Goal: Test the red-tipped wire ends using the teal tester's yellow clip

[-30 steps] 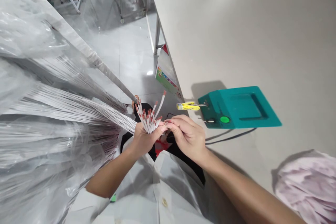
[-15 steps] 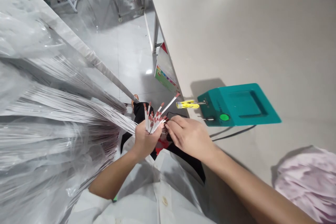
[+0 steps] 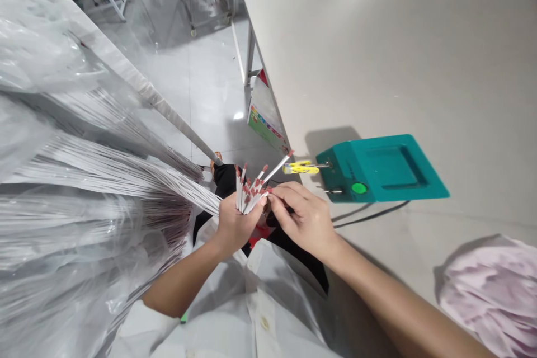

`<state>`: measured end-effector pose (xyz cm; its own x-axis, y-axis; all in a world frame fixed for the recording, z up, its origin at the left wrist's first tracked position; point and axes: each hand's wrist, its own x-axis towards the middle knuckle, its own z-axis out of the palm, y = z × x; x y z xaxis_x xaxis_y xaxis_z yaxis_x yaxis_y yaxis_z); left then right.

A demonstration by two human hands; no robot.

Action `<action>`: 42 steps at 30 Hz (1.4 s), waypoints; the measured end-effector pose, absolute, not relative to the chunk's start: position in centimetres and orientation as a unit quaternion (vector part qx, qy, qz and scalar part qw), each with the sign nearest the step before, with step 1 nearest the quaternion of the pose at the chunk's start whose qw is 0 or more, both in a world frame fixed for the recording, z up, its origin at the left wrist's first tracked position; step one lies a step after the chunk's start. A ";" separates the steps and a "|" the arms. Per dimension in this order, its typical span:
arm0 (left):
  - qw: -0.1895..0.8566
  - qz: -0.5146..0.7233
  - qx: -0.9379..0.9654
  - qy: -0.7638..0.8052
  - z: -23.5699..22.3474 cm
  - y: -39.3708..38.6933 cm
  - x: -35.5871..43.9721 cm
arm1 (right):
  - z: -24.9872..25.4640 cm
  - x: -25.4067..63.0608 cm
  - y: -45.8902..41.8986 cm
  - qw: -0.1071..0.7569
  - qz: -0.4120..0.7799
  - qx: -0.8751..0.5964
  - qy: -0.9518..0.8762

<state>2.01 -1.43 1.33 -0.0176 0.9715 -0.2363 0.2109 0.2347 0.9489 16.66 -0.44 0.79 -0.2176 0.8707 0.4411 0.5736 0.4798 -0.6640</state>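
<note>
My left hand (image 3: 235, 226) is closed around a bundle of white wires (image 3: 188, 190). Their reddish-brown bare ends fan out above the fist, and one wire sticks out longer toward the table. Close beside it, my right hand (image 3: 304, 218) pinches the end of one wire (image 3: 263, 197) between thumb and forefinger at the bundle's right side. Just beyond the right hand, a teal device (image 3: 396, 170) with a green button sits at the table edge. From its front a metal prong carries a yellow clip (image 3: 301, 167).
Plastic-wrapped bundles of wires (image 3: 96, 235) hang over a rail (image 3: 168, 114) on my left. The pale table (image 3: 356, 56) extends to the right, with a pink cloth (image 3: 493, 291) on it. A printed box (image 3: 266, 117) stands below the table edge. Wheeled racks (image 3: 205, 17) stand farther off.
The bundle's fanned ends and my left hand have shifted slightly right. My right thumb and forefinger have come together on a wire end at the bundle's side.
</note>
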 end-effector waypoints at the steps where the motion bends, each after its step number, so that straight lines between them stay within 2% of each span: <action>1: 0.495 0.373 0.502 0.603 1.3 -1.4 1.9 | 0.9 16.8 -0.4 0.394 0.177 -0.476 -0.766; 3: 0.474 0.360 0.537 0.598 1.1 -1.5 1.7 | 1.3 16.9 -0.3 0.378 0.202 -0.486 -0.762; 5: 0.441 0.357 0.569 0.595 0.7 -1.5 1.4 | 1.7 17.0 -0.1 0.374 0.287 -0.509 -0.720; 8: 0.377 0.391 0.620 0.567 0.0 -1.3 1.0 | 2.2 16.8 0.2 0.373 0.527 -0.528 -0.551; 10: 0.345 0.422 0.665 0.510 -0.2 -1.1 0.6 | 2.3 16.7 0.3 0.357 0.695 -0.495 -0.379; 12: 0.323 0.447 0.703 0.449 -0.3 -0.9 0.3 | 2.3 16.7 0.4 0.325 0.807 -0.439 -0.226; 14: 0.297 0.469 0.726 0.407 -0.3 -0.8 0.1 | 2.3 16.8 0.5 0.283 0.862 -0.396 -0.141; 16: 0.280 0.473 0.731 0.405 -0.5 -0.9 0.2 | 2.2 17.1 0.5 0.257 0.876 -0.386 -0.129; 20: 0.342 0.417 0.633 0.555 -1.1 -1.4 1.0 | 2.0 17.5 0.4 0.340 0.770 -0.470 -0.267; 22: 0.384 0.397 0.581 0.598 -0.9 -1.6 1.3 | 1.9 17.4 0.1 0.385 0.644 -0.513 -0.417; 24: 0.402 0.384 0.573 0.602 -0.4 -1.6 1.5 | 1.8 17.3 -0.1 0.396 0.473 -0.517 -0.593; 28: 0.429 0.342 0.588 0.595 0.9 -1.2 1.5 | 1.9 17.5 -0.1 0.346 0.135 -0.446 -0.815; 32: 0.474 0.335 0.558 0.593 1.3 -0.5 1.7 | 2.8 19.0 0.4 0.254 -0.064 -0.416 -0.871; 36: 0.525 0.365 0.500 0.584 1.1 0.9 2.3 | 4.3 21.3 1.5 0.194 -0.160 -0.455 -0.854; 39: 0.570 0.358 0.474 0.567 1.2 2.2 3.0 | 5.2 22.6 2.9 0.069 -0.148 -0.481 -0.861; 42: 0.603 0.356 0.452 0.553 1.6 3.2 3.6 | 5.6 23.3 4.1 0.012 -0.105 -0.479 -0.872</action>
<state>3.62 3.22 1.59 0.1356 0.9288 -0.3450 0.0714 0.3381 0.9384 23.28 4.09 5.56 -0.5415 0.8319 0.1217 0.8370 0.5199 0.1706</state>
